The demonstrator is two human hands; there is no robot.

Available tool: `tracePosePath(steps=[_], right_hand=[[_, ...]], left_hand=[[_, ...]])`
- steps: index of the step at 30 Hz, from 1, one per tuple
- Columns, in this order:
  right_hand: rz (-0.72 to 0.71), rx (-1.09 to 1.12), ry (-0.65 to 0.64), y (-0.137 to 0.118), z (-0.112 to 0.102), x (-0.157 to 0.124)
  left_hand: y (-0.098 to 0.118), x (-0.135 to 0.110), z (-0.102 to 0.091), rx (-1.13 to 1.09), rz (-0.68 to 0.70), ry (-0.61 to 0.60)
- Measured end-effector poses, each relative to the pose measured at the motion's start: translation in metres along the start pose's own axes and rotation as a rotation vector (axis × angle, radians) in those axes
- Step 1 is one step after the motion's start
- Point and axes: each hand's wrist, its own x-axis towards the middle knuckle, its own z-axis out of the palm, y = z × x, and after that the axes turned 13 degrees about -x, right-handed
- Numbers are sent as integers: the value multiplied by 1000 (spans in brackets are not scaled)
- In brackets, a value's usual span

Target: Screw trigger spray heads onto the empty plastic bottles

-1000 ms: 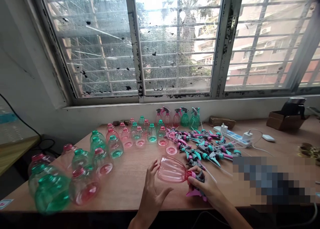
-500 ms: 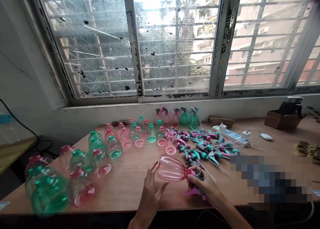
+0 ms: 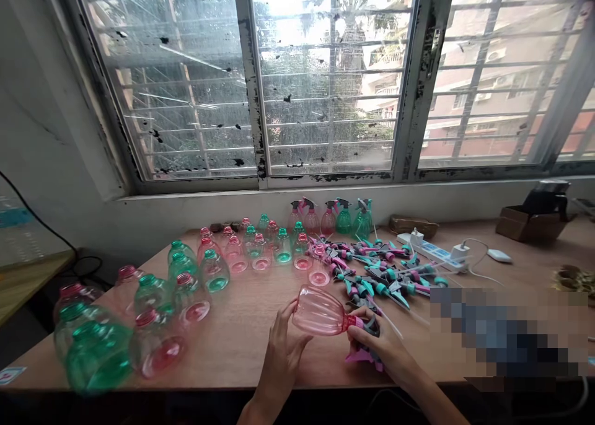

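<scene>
A clear pink bottle (image 3: 320, 311) lies sideways in the air above the table's front, its neck to the right. At the neck is a pink and grey trigger spray head (image 3: 365, 350), and my right hand (image 3: 383, 344) is closed round it. My left hand (image 3: 284, 344) is at the bottle's base, fingers and thumb apart. Its fingertips meet or nearly meet the base; I cannot tell which. Beyond the bottle lies a pile of pink, teal and grey spray heads (image 3: 381, 270) with thin tubes.
Several pink and green bottles without heads, such as a green one (image 3: 97, 357), stand left and centre. Assembled spray bottles (image 3: 344, 219) stand by the wall. At right are a power strip (image 3: 437, 251), a cardboard box (image 3: 525, 223) and a blurred patch.
The view has shifted slightly, so the table's things sit a little further right. Both hands and the pink bottle keep nearly the same position.
</scene>
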Motion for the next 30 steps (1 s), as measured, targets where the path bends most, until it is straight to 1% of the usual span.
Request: tracePosePath(steps=[4, 7, 10, 14, 16, 18, 21, 25, 28, 30], right_hand=[[-4, -19, -14, -2, 0, -2], [-12, -28, -23, -4, 0, -2], [-14, 22, -21, -4, 0, -1], [-25, 51, -31, -2, -1, 0], [-26, 56, -36, -2, -1, 0], [-21, 45, -36, -2, -1, 0], [-25, -39, -23, -2, -1, 0], [-22, -137, -14, -2, 0, 1], [-3, -112, -12, -1, 0, 1], [-5, -43, -12, 0, 1, 2]], left_hand=[[2, -2, 0, -31, -55, -19], [-1, -2, 1, -82, -76, -11], [-4, -2, 2, -94, -38, -10], [-4, -2, 3, -37, 48, 24], [-3, -2, 2, -12, 61, 28], [-2, -2, 2, -10, 44, 1], [1, -2, 0, -60, -10, -33], [4, -3, 0, -180, -112, -2], [3, -2, 1, -210, -146, -15], [-1, -2, 1, -148, -105, -10]])
